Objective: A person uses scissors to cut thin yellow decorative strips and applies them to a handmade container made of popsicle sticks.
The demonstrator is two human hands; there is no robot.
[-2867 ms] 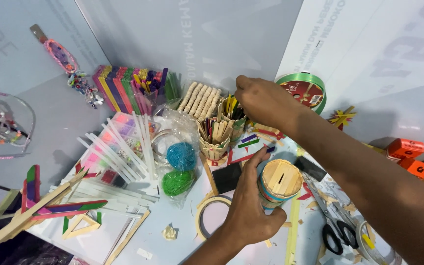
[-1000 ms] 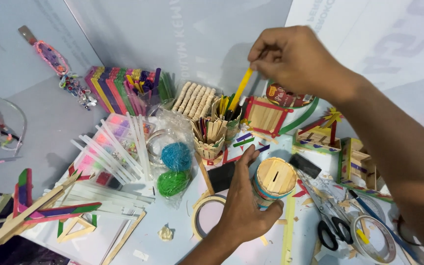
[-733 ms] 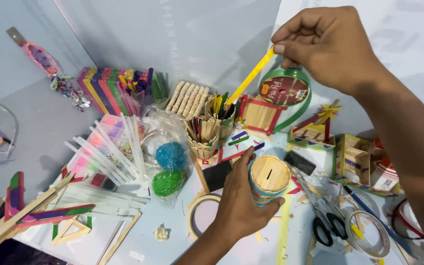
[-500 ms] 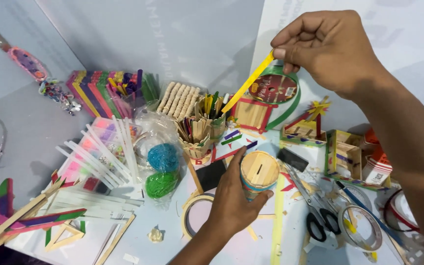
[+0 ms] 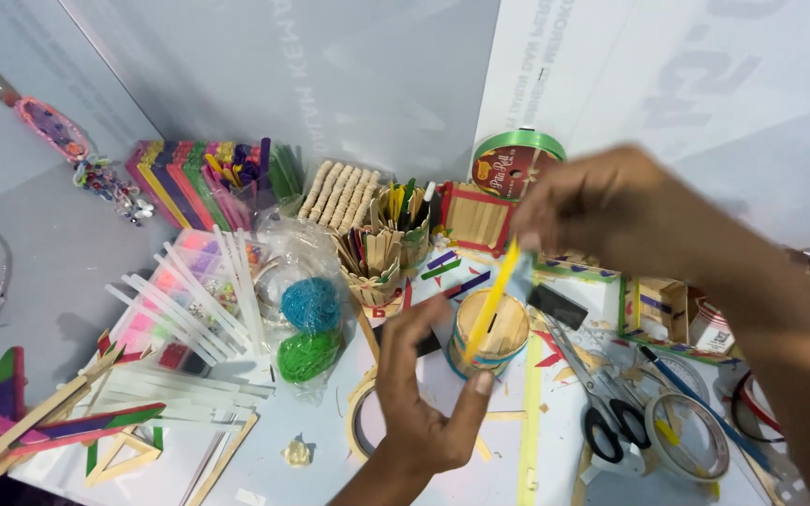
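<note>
Left hand [image 5: 424, 403] first: I am cupping it around the near side of the small round stick-built box [image 5: 489, 334], thumb pressing its lower edge and fingers curling behind its left wall, so that hand is clamped on the box. Its top is a disc of plain wooden sticks with a dark slot in it, and coloured bands are showing around its wall. My right hand [image 5: 611, 211] is coming in from the right, somewhat blurred, with fingers pinched together on the upper end of a yellow craft stick [image 5: 492, 300]. That stick is slanting down to the left, and its lower end is lying across the top of the box, at or over the slot; I cannot tell whether it is entering.

Everything else I am placing against the box on the white bench [image 5: 264, 459]. Just to its right a black rectangular block [image 5: 557, 306] is lying, and beyond that, nearer me, black-handled scissors [image 5: 602, 403] and a clear tape roll [image 5: 686, 440]. Behind the box a stick cup [image 5: 379, 267] full of coloured sticks is standing, and farther back a green ribbon spool [image 5: 516, 164] is leaning against the wall. Left of the box, a clear bag is holding a blue pom-pom [image 5: 311, 302] and a green pom-pom [image 5: 308, 354]. Near its front left, a masking tape ring [image 5: 360, 422] is lying flat, partly under my left wrist. Far left, rows of coloured sticks [image 5: 194, 178] are lining up by the wall.
</note>
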